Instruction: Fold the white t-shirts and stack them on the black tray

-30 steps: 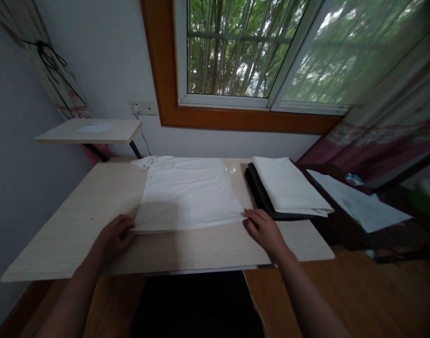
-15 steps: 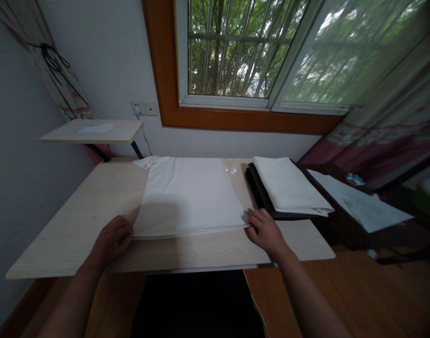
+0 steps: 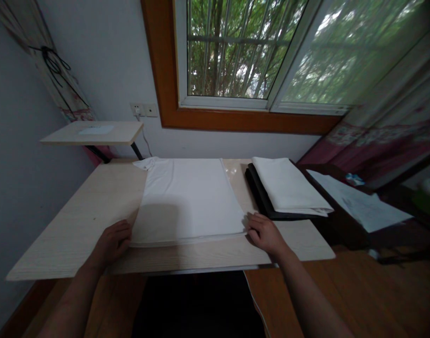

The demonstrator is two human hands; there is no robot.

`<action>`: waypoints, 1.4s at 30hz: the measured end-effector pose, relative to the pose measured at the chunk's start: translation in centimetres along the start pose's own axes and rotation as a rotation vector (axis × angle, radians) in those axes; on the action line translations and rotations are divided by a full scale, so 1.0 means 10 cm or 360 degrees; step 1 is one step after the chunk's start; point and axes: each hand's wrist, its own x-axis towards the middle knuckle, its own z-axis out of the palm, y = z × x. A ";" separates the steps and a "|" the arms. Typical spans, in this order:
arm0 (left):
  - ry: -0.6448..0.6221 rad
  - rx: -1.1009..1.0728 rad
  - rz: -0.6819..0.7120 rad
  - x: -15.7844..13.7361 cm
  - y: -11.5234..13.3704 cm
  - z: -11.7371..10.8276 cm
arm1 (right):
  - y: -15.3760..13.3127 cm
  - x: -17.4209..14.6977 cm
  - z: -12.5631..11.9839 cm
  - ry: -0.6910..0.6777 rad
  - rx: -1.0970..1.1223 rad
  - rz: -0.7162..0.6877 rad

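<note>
A white shirt (image 3: 190, 202) lies spread nearly flat on the pale wooden table (image 3: 95, 206), with what looks like a sleeve bunched at its far left corner. At the near left corner, my left hand (image 3: 114, 239) is closed on the hem, its fingers curled. My right hand (image 3: 266, 232) pinches the near right corner in the same way. Between the hands the near hem runs almost straight across, and a shadow falls over the left part of the fabric.
To the right, a folded white cloth (image 3: 288, 185) rests on folded black cloth (image 3: 259, 192). A small raised shelf (image 3: 112, 134) stands at the back left. A paper sheet (image 3: 358, 199) lies on a dark surface beyond the table's right end. The window (image 3: 232, 51) is behind.
The shirt's near hem has come slightly closer to me, and both hands have shifted a little the same way. The folded stack stays where it was.
</note>
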 end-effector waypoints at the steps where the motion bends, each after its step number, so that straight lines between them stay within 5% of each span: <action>1: -0.0009 -0.0008 0.0002 -0.01 0.00 0.00 | 0.00 0.00 0.00 -0.0003 0.0024 0.0000; 17: 0.0026 -0.0142 -0.0221 -0.01 0.05 -0.02 | 0.00 0.05 -0.04 -0.0022 0.0131 -0.0069; 26: 0.0195 0.0032 -0.0345 0.10 -0.08 0.03 | 0.03 0.51 0.11 0.0085 0.0007 0.0049; 35: -0.0038 0.0085 -0.0093 0.30 -0.15 0.07 | 0.00 0.64 0.15 -0.0018 -0.0030 0.0029; 42: -0.0075 -0.0096 -0.0244 0.26 -0.06 -0.02 | 0.05 0.48 -0.02 -0.0181 0.0067 0.0006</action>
